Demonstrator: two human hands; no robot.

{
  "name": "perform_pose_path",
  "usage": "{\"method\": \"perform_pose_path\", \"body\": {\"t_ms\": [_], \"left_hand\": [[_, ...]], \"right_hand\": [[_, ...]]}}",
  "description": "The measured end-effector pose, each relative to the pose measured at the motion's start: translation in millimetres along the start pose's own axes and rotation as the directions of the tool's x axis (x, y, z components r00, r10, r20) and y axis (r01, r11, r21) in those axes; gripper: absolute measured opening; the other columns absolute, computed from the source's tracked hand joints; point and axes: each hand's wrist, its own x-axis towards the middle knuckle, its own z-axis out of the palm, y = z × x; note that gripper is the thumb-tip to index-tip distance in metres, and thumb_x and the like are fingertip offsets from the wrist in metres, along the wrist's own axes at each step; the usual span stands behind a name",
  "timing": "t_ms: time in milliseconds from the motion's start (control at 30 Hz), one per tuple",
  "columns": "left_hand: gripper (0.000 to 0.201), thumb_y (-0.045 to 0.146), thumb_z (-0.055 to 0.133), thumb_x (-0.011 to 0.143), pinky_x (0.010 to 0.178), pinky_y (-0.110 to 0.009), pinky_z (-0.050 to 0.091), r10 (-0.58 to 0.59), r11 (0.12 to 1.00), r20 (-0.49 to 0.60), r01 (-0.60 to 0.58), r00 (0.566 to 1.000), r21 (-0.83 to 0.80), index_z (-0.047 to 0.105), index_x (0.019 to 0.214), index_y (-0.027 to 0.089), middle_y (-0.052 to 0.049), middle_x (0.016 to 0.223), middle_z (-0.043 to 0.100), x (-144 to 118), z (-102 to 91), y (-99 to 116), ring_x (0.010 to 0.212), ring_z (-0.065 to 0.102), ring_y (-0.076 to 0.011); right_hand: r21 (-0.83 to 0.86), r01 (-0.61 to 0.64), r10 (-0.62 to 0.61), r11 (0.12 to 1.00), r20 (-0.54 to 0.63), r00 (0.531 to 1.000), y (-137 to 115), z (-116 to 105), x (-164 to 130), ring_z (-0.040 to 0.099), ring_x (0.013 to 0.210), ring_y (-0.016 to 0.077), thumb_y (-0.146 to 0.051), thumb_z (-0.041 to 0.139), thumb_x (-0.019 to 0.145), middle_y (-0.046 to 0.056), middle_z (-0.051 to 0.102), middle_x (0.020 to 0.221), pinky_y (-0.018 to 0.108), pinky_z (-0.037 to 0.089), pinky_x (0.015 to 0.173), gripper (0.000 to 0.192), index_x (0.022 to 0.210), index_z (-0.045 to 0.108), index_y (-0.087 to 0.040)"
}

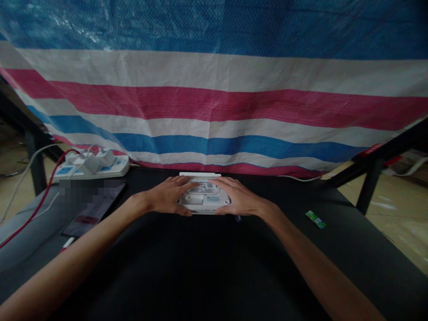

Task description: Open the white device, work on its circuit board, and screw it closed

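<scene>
Both hands closed on a white plastic box (204,197) that lay label side up near the far edge of the black worktop (214,267). The left hand (169,195) clasped the box's left end, its grip pressed to the casing with the fingers laid across the top face and the thumb along the near edge. The right hand (236,196) mirrored it on the right end, fingers curved over the top and thumb low on the near side; the box sat between the two palms. A second flat white piece (199,174) lay just behind the box, touching or nearly touching it; which could not be told. To the left, a dark phone (95,209) rested flat on the worktop, with a white power strip (92,166) carrying white plugs beyond it and a red cable (43,196) looping off the left edge. To the right, well apart from the hands, a small green packet (315,219) lay on the worktop. A striped sheet (214,102) of blue, white and red hung across the background.
</scene>
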Motion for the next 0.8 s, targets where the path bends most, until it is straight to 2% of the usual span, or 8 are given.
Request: {"method": "perform_pose_path", "body": {"t_ms": [233,433,567,800], "left_hand": [[0.088,0.051,0.078,0.068,0.108,-0.050,0.035,-0.010,0.996,0.009,0.011,1.000,-0.087,0.041,0.141,0.021,-0.016,0.144,0.047,9,-7.2,-3,0.131,0.045,-0.0360],[0.090,0.050,0.083,0.057,0.108,-0.050,0.032,-0.051,0.966,0.047,0.061,0.998,-0.251,0.042,0.132,0.022,-0.011,0.137,0.046,14,-4.1,-7,0.129,0.040,-0.0348],[0.086,0.047,0.085,0.055,0.109,-0.050,0.030,-0.063,0.940,0.045,0.074,0.997,-0.332,0.044,0.127,0.024,-0.009,0.134,0.046,14,-3.1,-8,0.127,0.039,-0.0340],[0.081,0.041,0.086,0.054,0.107,-0.050,0.032,-0.076,0.923,0.024,0.080,0.997,-0.376,0.045,0.121,0.023,-0.009,0.128,0.046,12,-5.9,-4,0.124,0.039,-0.0336]], "right_hand": [[0.007,-0.005,0.006,1.000,-0.012,1.000,2,2,1,0.040,0.136,0.0353,-0.054,0.083,0.065,0.017,0.044,0.148,0.058,0.034,0.111,0.097,0.148,0.041,-0.023],[0.028,-0.042,0.041,0.999,0.047,0.998,0,2,0,0.033,0.141,0.0349,-0.053,0.081,0.067,0.015,0.038,0.153,0.056,0.029,0.114,0.099,0.151,0.035,-0.026],[0.025,-0.037,0.035,0.999,0.066,0.997,-3,1,1,0.029,0.144,0.0340,-0.051,0.079,0.070,0.015,0.035,0.156,0.054,0.026,0.116,0.097,0.151,0.034,-0.023],[0.011,0.008,-0.007,1.000,-0.018,1.000,-6,-1,3,0.042,0.134,0.0329,-0.049,0.083,0.062,0.016,0.048,0.143,0.050,0.033,0.114,0.097,0.144,0.043,-0.018]]}}
